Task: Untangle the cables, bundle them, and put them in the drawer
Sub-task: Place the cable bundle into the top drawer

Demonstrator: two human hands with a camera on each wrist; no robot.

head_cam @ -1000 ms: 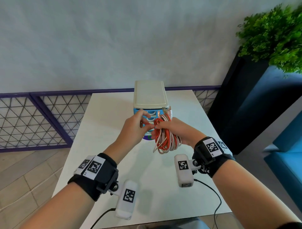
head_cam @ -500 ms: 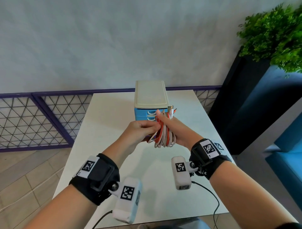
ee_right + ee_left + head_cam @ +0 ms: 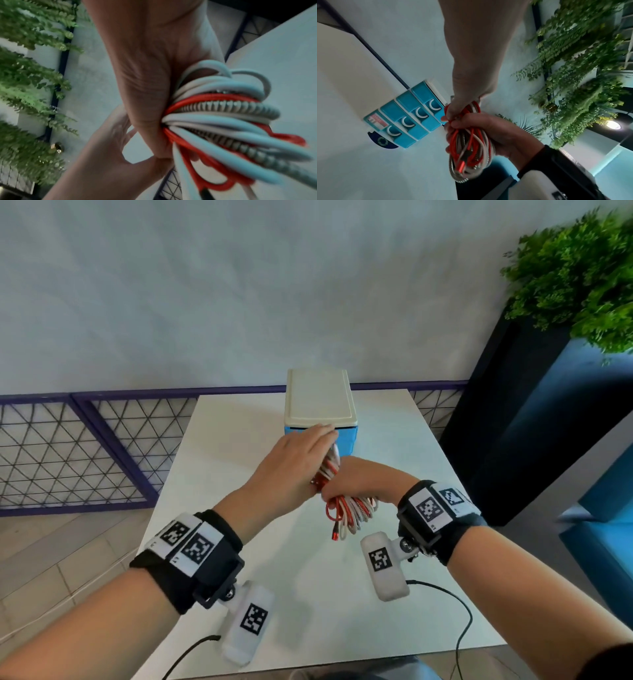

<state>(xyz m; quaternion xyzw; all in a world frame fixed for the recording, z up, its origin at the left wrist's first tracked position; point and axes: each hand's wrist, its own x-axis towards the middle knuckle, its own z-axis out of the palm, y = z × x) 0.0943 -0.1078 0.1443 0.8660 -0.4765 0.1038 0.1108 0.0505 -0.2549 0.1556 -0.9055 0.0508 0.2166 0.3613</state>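
Note:
A coil of red and white cables (image 3: 352, 513) hangs above the white table (image 3: 239, 474), in front of a small blue drawer unit (image 3: 318, 402) with a cream top. My right hand (image 3: 359, 481) grips the coil round its middle. My left hand (image 3: 294, 463) lies over the upper end, its fingers curled round the top loops (image 3: 462, 108). A red plug (image 3: 335, 534) dangles from the lower end. In the left wrist view the drawers (image 3: 412, 115) are all shut. The right wrist view shows the cables (image 3: 223, 117) bunched in my right hand (image 3: 145, 81).
A dark planter (image 3: 513, 422) with a green plant (image 3: 575, 268) stands right of the table. A purple mesh fence (image 3: 85, 446) runs behind and to the left. A blue seat (image 3: 609, 508) is at the far right. Black leads (image 3: 462, 611) trail from the wrist cameras.
Both hands have come down and nearer to me with the coil. My left hand has moved from the side to over its top, and the coil now slants with a red plug dangling.

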